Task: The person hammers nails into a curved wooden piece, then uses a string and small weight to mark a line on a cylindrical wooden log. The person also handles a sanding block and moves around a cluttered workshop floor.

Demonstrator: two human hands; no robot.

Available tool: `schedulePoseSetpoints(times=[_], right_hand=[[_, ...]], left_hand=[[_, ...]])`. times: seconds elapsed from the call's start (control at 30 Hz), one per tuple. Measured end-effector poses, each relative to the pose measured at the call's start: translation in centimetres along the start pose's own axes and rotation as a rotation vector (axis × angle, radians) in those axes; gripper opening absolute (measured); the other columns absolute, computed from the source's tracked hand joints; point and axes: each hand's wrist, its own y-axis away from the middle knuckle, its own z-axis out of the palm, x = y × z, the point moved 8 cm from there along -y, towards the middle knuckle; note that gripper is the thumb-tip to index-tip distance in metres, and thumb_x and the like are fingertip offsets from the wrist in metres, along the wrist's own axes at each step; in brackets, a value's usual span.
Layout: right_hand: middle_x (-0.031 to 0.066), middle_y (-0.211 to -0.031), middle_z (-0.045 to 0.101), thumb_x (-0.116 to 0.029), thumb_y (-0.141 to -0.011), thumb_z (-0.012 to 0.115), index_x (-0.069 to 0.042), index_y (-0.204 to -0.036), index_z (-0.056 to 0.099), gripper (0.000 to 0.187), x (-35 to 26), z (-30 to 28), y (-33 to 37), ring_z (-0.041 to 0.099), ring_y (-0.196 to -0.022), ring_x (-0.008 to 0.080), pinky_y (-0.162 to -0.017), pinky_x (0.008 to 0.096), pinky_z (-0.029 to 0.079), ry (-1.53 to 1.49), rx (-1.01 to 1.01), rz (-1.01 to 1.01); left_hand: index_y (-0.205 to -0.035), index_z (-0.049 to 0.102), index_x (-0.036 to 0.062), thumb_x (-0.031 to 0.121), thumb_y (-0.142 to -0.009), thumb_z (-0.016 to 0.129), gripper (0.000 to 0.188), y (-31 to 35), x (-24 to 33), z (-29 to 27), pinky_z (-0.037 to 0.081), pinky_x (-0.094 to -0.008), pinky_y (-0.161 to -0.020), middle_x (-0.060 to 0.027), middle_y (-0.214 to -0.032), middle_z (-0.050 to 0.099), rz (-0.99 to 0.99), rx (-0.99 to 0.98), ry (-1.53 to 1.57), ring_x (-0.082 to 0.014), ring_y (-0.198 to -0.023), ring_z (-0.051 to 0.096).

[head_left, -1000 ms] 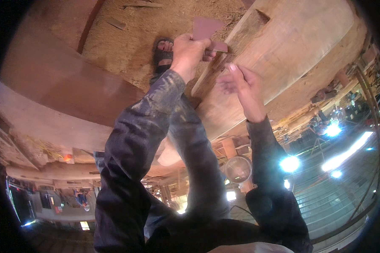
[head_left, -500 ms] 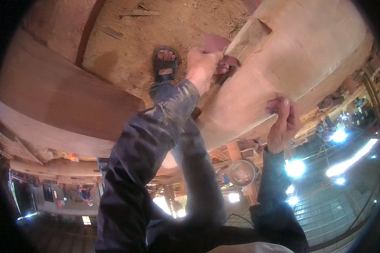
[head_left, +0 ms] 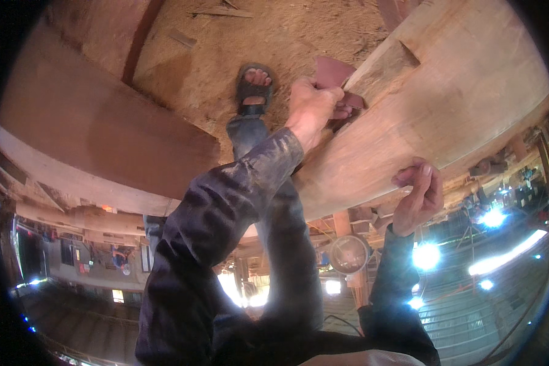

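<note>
My left hand [head_left: 314,111] is closed on a reddish-brown sheet of sandpaper [head_left: 333,72]. One part of the sheet sticks out beyond the fingers over the ground, and a folded part [head_left: 354,100] lies against the edge of a large pale wooden plank [head_left: 463,91], just below a notch cut in that edge. At the plank's opposite edge is my right hand [head_left: 422,194], its fingers curled in and no object visible in them. Whether its fingertips touch the wood I cannot tell.
A darker curved wooden piece [head_left: 104,131] lies to the left. Between it and the plank, my sandalled foot [head_left: 254,88] stands on sawdust-covered ground [head_left: 207,55] with loose wood scraps [head_left: 221,12]. A round metal-looking object [head_left: 349,253] and bright lamps appear toward the lower right.
The whole view has shifted, so plank, foot and hands appear farther right and slightly lower. My left hand has moved slightly along the plank's edge, away from the notch, still gripping the sandpaper.
</note>
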Motion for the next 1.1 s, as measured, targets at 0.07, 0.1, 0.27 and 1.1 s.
schedulePoseSetpoints(times=[0.07,0.1,0.27,1.1], right_hand=[[0.0075,-0.072,0.067,-0.025,-0.109,0.055,0.003,-0.102,0.069,0.032,0.3,0.2,-0.5,0.063,-0.066,0.0135,-0.061,0.0276,0.052,-0.025,0.0,-0.006],[0.0075,-0.074,0.068,-0.025,-0.108,0.056,0.002,-0.102,0.069,0.031,0.5,-0.5,-0.8,0.063,-0.066,0.0136,-0.061,0.0277,0.052,-0.013,0.014,-0.02],[0.0071,-0.088,0.071,-0.031,-0.108,0.057,-0.001,-0.109,0.068,0.032,3.1,-2.3,-2.3,0.067,-0.079,0.016,-0.075,0.0307,0.055,-0.117,-0.097,0.077],[0.0105,-0.107,0.071,-0.022,-0.098,0.072,0.004,-0.129,0.062,0.041,-49.7,18.8,55.0,0.069,-0.08,0.0151,-0.069,0.0288,0.056,0.111,-1.391,-0.479]], left_hand=[[-0.111,0.05,-0.0155,-0.003,-0.091,0.062,0.027,0.4,0.4,-0.2,0.065,-0.0358,-0.068,-0.0226,-0.096,0.069,0.013,0.012,0.019,-0.0277,-0.078,0.074],[-0.111,0.049,-0.0154,-0.003,-0.091,0.062,0.028,0.9,1.0,-0.1,0.065,-0.0357,-0.068,-0.0229,-0.096,0.069,0.027,0.025,0.029,-0.0273,-0.078,0.074],[-0.102,0.048,-0.0006,-0.007,-0.085,0.061,0.022,6.4,5.5,-3.5,0.054,-0.0369,-0.052,-0.0143,-0.085,0.065,0.263,0.159,0.106,-0.0218,-0.064,0.068],[-0.125,0.062,0.0025,0.014,-0.098,0.071,0.031,66.7,17.8,-42.6,0.059,-0.0315,-0.081,-0.0057,-0.104,0.072,0.788,-0.278,0.043,-0.015,-0.09,0.071]])
